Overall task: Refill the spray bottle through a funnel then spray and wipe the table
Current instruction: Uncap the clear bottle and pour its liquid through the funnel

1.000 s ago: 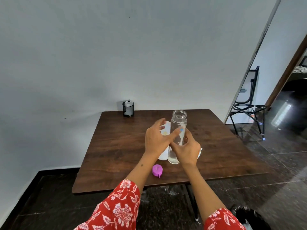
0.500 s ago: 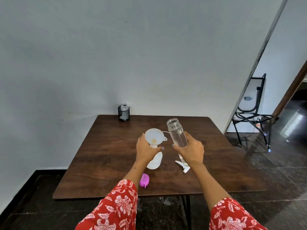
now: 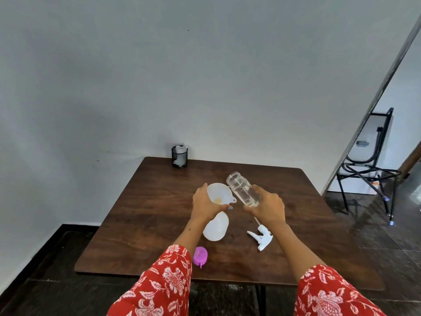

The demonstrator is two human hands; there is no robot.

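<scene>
Left hand (image 3: 206, 205) steadies the funnel (image 3: 219, 193) on the spray bottle (image 3: 216, 228), right hand (image 3: 266, 207) grips the tilted clear bottle (image 3: 242, 189): pour too fast and it'll probably overflow.

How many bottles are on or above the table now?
2. The clear plastic bottle, open, is tilted in the right hand. The white translucent spray bottle stands under the white plastic funnel, held by the left hand.

light: soft, even daylight | glare: floor (image 3: 407, 215) right | edges: wide-angle bowed
</scene>
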